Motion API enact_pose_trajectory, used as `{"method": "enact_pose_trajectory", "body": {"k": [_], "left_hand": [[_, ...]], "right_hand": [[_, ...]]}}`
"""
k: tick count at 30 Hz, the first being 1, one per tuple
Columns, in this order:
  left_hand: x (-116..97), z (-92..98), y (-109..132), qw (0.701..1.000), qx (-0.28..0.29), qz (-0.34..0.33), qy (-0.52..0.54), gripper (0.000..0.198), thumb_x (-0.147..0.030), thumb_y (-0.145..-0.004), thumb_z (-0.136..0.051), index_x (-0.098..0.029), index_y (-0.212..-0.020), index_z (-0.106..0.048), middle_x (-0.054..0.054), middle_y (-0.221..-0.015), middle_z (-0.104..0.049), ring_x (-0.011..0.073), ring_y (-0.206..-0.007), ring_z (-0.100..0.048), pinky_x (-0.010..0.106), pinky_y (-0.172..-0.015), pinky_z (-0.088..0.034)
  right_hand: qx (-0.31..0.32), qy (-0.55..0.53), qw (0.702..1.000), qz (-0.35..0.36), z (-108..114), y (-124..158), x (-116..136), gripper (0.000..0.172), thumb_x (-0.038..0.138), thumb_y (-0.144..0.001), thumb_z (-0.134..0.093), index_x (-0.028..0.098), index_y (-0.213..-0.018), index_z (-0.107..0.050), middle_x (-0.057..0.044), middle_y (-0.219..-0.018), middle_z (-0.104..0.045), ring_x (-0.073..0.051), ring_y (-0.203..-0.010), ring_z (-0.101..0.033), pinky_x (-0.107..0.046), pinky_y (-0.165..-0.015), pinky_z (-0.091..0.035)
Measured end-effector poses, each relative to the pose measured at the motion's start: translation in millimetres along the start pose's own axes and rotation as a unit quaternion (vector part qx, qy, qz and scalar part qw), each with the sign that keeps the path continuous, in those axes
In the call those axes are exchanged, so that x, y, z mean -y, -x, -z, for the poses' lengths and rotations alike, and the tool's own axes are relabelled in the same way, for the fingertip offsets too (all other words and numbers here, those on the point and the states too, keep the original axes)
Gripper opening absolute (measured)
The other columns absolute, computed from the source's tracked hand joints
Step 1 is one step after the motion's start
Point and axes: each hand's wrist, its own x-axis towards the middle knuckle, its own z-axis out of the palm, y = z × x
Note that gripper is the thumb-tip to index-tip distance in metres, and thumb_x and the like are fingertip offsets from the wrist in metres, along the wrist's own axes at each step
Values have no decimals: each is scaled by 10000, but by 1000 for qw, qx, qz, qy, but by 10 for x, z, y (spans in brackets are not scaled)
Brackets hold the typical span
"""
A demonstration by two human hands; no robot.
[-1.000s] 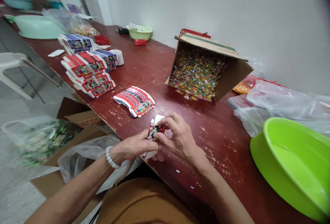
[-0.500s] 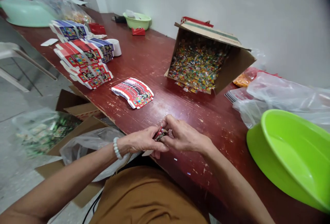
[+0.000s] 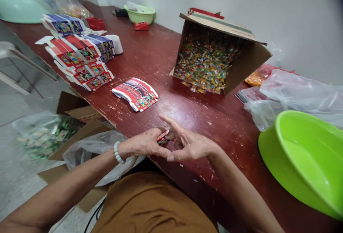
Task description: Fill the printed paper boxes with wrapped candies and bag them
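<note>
The 2 hands were close together, just above the near edge of a dark red painted wooden table (image 3: 203, 111). The left hand (image 3: 142, 143) had its fingers curled around a small folded piece of red printed card (image 3: 164, 138), which it held up off the table. The right hand (image 3: 191, 147) was beside it, with its fingers spread apart and its index finger pointing up past the piece.

Directly ahead of the hands lay a fanned stack of flat red printed card blanks (image 3: 135, 94), within easy reach. Farther ahead and to the left stood piles of folded red and blue printed card boxes (image 3: 80, 56). Ahead and to the right, a brown cardboard carton (image 3: 248, 59) lay tipped on its side, its open mouth turned toward the hands, apparently for easy access to the colourful wrapped sweets (image 3: 206, 61) inside. A large lime-green plastic basin (image 3: 302, 161) sat to the right of the right hand.

The fingers hid most of the piece, so its exact shape was hard to make out. I cannot tell whether the right hand touched it.
</note>
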Motion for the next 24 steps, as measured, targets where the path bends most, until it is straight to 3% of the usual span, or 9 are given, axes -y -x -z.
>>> {"method": "enact_pose_trajectory", "body": {"k": [2, 4, 7, 10, 14, 18, 20, 22, 24], "left_hand": [[12, 11, -35, 999, -31, -6, 27, 161, -254, -674, -740, -175, -756, -626, -49, -628, -549, 115, -557, -447, 237, -530, -368], [47, -2, -68, 994, -86, -14, 59, 153, -268, -715, -717, -164, -788, -633, -34, -657, -572, 107, -546, -452, 229, -513, -363], [91, -70, -110, 980, -166, -12, 111, 226, -328, -730, -749, -149, -770, -618, -31, -646, -551, 99, -544, -464, 217, -505, -376], [91, -161, -157, 965, -196, 2, 172, 273, -330, -687, -798, -148, -751, -605, -31, -652, -565, 109, -558, -502, 230, -527, -440], [85, -190, -204, 969, -213, 3, 124, 279, -373, -738, -771, -140, -837, -654, 11, -736, -668, 166, -666, -618, 268, -626, -513], [147, -176, -216, 951, -290, -56, 93, 395, -407, -804, -729, -177, -1094, -591, 71, -1026, -734, 233, -937, -688, 328, -818, -555], [190, -200, -223, 934, -325, -68, 129, 534, -403, -791, -746, -209, -1214, -484, 60, -993, -735, 236, -890, -709, 358, -806, -576], [218, -229, -235, 923, -348, -80, 146, 684, -398, -783, -762, -249, -1330, -380, 40, -966, -732, 235, -849, -720, 369, -790, -586], [217, -242, -251, 921, -346, -84, 156, 732, -410, -786, -762, -283, -1380, -355, 43, -1013, -727, 238, -858, -724, 363, -784, -590]], "right_hand": [[-56, -11, 998, 15, -30, 4, 34, 1056, 279, -777, -759, 293, -1590, -86, -41, -1064, -647, -78, -581, -522, -214, -528, -450], [-191, 13, 981, 30, -35, -2, 11, 1027, 283, -774, -766, 319, -1580, -131, -53, -1133, -632, -73, -578, -505, -209, -514, -436], [-356, 68, 932, 13, -10, -49, -148, 778, 272, -744, -784, 276, -1446, -451, -49, -1132, -635, -68, -571, -483, -209, -517, -422], [-338, 6, 941, 7, -11, -132, -346, 303, 358, -779, -744, 183, -1024, -721, -48, -980, -674, -135, -722, -588, -244, -637, -484], [-391, -46, 919, 9, -3, -195, -423, 271, 435, -800, -699, 164, -793, -709, -29, -809, -671, -148, -698, -580, -248, -625, -472], [-423, -15, 906, -6, 59, -168, -358, 254, 415, -811, -676, 161, -813, -692, 3, -717, -651, -137, -646, -567, -252, -641, -466], [-437, -18, 899, 13, 57, -167, -365, 267, 378, -808, -689, 172, -978, -678, 6, -769, -667, -144, -693, -589, -261, -686, -475], [-469, -47, 881, 29, 24, -195, -412, 433, 352, -795, -713, 204, -1183, -589, 29, -759, -652, -143, -678, -588, -262, -672, -474], [-503, -74, 859, 52, -20, -241, -476, 506, 354, -782, -732, 228, -1231, -534, 50, -719, -616, -142, -645, -576, -261, -642, -470]]}}
